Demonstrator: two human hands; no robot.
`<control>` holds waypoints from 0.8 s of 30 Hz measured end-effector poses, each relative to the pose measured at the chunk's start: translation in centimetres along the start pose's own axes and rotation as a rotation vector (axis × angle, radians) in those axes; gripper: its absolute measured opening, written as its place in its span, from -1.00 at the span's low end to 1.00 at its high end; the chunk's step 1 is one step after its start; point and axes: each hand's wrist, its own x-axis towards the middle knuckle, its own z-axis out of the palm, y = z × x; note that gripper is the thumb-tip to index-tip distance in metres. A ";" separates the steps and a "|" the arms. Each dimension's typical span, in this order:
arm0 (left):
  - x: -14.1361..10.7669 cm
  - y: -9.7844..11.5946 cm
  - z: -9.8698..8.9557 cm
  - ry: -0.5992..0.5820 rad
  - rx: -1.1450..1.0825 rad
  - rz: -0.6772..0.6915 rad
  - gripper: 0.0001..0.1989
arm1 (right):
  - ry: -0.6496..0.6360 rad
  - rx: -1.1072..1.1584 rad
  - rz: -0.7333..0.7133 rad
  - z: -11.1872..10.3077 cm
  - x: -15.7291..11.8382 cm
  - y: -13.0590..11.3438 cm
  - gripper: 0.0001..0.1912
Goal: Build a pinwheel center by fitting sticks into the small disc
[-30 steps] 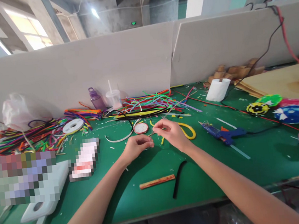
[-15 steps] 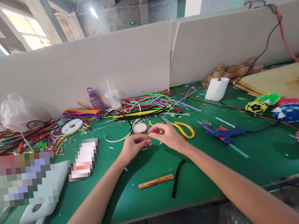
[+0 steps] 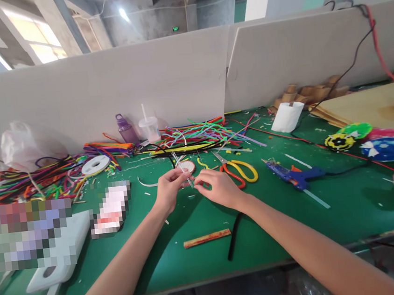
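My left hand (image 3: pixel 170 187) is closed, pinching a small bunch of thin silvery wires (image 3: pixel 181 164) that stick up and away over the desk. My right hand (image 3: pixel 218 186) is closed too, its thumb and fingertips meeting at the lower ends of the wires. Right behind the fingers lies a small round dish with a red rim (image 3: pixel 191 165), partly covered by the wires and my left hand. Scissors with orange and yellow handles (image 3: pixel 246 169) rest just beyond my right hand. A short yellow pipe cleaner piece (image 3: pixel 203 163) is near the dish.
Nearer me lie a reddish-brown stick (image 3: pixel 206 238) and a black strip (image 3: pixel 235 239). A blue glue gun (image 3: pixel 293 174) and colourful flower pieces (image 3: pixel 387 148) are on the right. To the left are a white power bank (image 3: pixel 63 260) and a spool (image 3: pixel 95 165). Pipe cleaners (image 3: pixel 199 135) pile up behind.
The wires now stand out above my left hand, where before they could hardly be made out. My right hand has turned and come down slightly, its fingers more curled.
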 end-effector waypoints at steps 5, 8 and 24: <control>-0.2 0.1 0.4 0.006 -0.001 0.015 -0.78 | -0.014 -0.032 0.018 0.1 0.0 -0.3 -0.98; -0.2 -0.1 0.4 0.005 -0.002 0.022 -0.79 | -0.016 -0.028 0.049 0.2 0.0 -0.3 -0.97; -0.5 0.3 0.8 0.044 -0.029 0.023 -0.79 | 0.001 0.301 0.296 0.4 0.6 0.1 -0.89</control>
